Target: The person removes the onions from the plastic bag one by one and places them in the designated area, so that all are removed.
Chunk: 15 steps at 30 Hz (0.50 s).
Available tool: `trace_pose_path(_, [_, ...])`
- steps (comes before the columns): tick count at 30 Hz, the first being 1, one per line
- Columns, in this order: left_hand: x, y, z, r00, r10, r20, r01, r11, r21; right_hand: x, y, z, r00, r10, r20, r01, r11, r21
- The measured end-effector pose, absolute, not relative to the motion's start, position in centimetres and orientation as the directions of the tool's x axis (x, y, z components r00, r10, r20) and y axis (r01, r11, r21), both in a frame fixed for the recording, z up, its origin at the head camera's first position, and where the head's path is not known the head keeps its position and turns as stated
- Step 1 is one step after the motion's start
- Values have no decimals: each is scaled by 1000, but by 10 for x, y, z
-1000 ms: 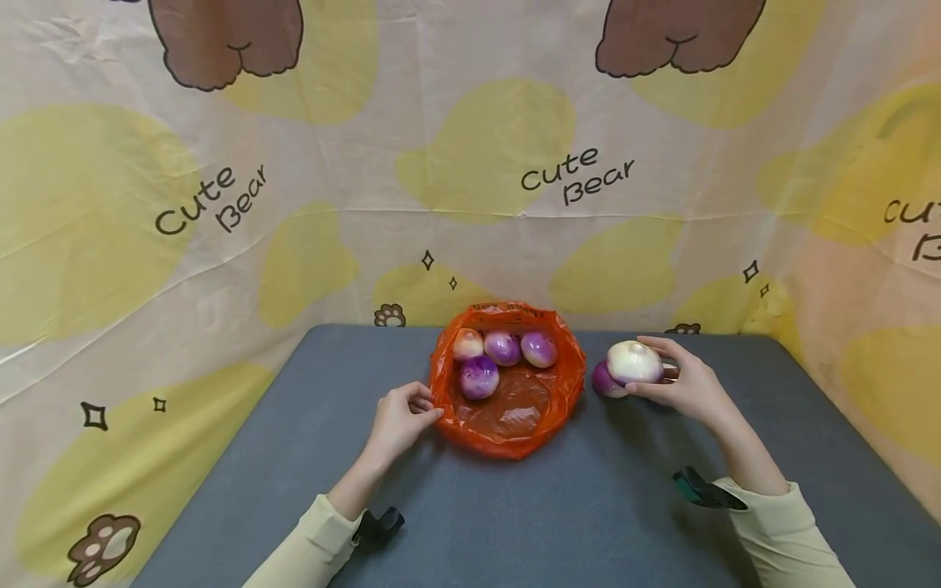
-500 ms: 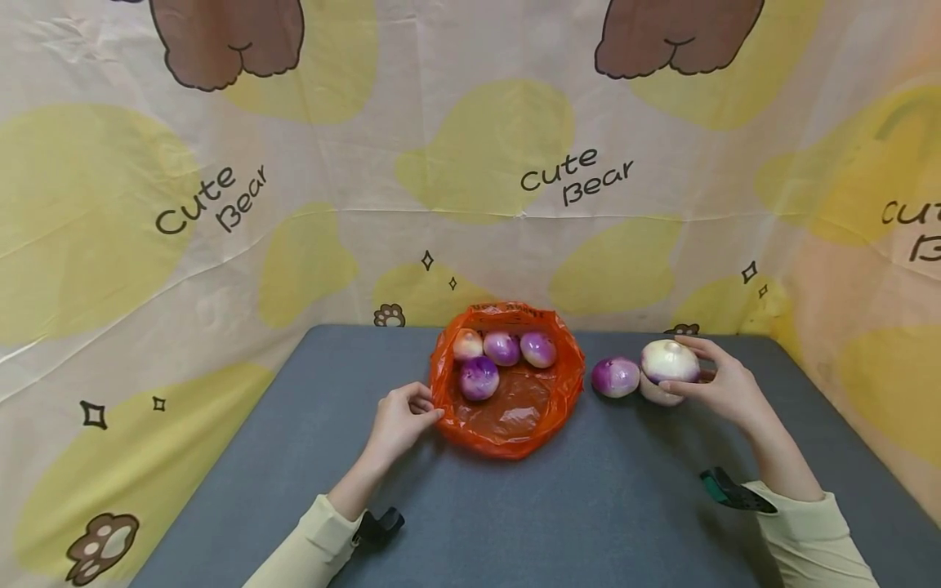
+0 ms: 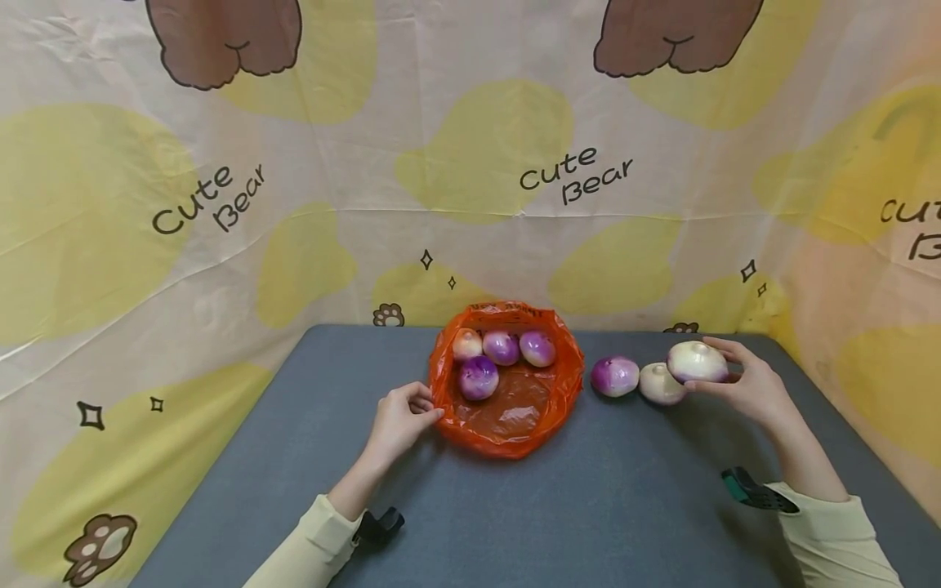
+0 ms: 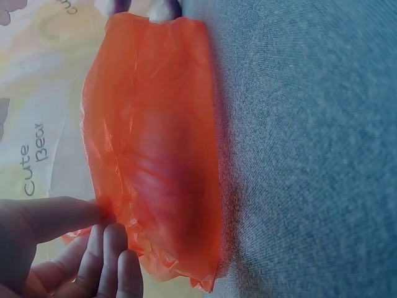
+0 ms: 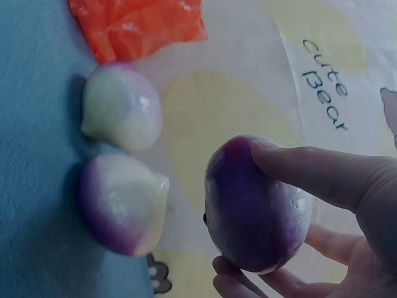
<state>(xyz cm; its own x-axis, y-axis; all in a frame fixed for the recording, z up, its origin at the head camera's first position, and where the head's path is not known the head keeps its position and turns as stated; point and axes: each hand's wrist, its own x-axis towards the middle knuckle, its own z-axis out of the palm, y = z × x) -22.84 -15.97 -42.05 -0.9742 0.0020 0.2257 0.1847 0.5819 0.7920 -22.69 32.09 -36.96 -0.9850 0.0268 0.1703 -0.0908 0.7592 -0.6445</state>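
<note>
My left hand [image 3: 399,422] pinches the left rim of an orange plastic bag [image 3: 500,447], which stands with its mouth wide. Inside lie several purple-and-white onions [image 3: 479,378], grouped at the back and left. Thumb and fingers of my right hand [image 3: 760,390] grip another onion [image 3: 696,362], raised off the table; its purple side faces the right wrist view, thumb on one side. Two more onions rest side by side on the table right of the bag: a purple one [image 3: 614,376] and a paler one [image 3: 661,385]. The held onion partly overlaps the paler one in the head view.
The grey tabletop [image 3: 515,523] ends at a back edge just behind the bag. A patterned "Cute Bear" cloth [image 3: 470,163] hangs behind it and along both sides. Dark straps with wrist devices [image 3: 380,527] sit at both cuffs.
My right hand has moved rightward with the held onion, uncovering the purple onion and then the paler one on the table. The left hand and bag stay in place.
</note>
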Motion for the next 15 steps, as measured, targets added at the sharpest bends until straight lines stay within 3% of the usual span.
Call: trace_pose_path(15, [-229, -161, -421, -976, -1, 219, 179, 572, 800, -231, 356, -390, -992, 71, 102, -9, 779, -627])
